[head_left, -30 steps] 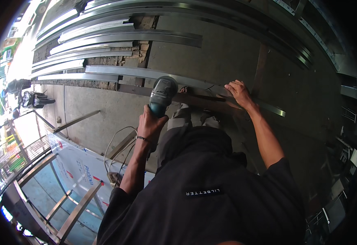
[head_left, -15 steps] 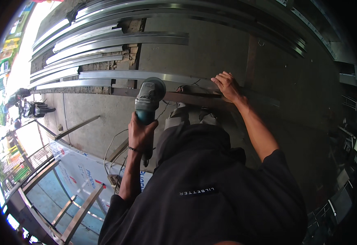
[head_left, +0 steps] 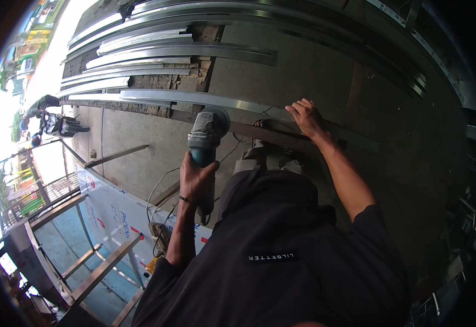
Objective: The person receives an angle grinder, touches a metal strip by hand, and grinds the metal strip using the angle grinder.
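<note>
From my remote seat I see the concrete floor [head_left: 134,131] stretching wide, a long metal profile [head_left: 232,102] lying crosswise and, on its near side, the angle grinder [head_left: 204,133]. The left hand [head_left: 196,180] wraps around the grinder's body; the right hand [head_left: 307,118] is near the profile, fingers loosely bent, and I cannot tell whether it grips anything

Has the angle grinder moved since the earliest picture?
Yes. The angle grinder, in the left hand, has shifted left in the view, now nearer the right end of the closest wooden beam.
</note>
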`<action>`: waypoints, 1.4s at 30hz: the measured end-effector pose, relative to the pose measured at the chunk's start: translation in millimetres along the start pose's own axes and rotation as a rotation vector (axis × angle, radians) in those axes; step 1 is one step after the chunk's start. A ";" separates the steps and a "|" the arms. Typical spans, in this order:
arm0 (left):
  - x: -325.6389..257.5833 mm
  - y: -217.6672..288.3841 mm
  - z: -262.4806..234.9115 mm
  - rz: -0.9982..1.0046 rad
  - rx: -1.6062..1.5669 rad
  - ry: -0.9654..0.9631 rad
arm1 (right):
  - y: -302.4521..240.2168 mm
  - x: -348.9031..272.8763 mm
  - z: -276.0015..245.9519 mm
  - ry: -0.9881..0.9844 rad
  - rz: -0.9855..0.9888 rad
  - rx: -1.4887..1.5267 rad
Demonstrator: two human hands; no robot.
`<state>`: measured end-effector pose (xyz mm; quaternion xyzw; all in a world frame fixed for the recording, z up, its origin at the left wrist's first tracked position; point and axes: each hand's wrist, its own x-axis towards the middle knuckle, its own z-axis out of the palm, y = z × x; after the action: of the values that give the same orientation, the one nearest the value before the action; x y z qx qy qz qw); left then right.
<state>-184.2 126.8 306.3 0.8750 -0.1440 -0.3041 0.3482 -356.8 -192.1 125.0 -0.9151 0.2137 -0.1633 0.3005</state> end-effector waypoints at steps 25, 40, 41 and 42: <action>29.7 -11.5 29.3 -0.042 0.129 -0.070 | 107.6 -180.0 -142.3 0.111 0.935 0.663; 40.6 -11.4 25.1 -0.049 0.157 -0.064 | 111.1 -179.2 -143.6 0.033 0.957 0.825; 39.7 -7.6 25.3 -0.068 0.163 -0.065 | 114.7 -181.2 -142.7 0.022 0.922 0.817; 42.3 -11.6 25.7 -0.067 0.165 -0.067 | 118.1 -183.5 -141.7 0.011 0.887 0.808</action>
<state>-167.4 102.1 265.2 0.8943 -0.1506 -0.3319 0.2597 -608.9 -256.4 129.1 -0.5509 0.4979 -0.0953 0.6630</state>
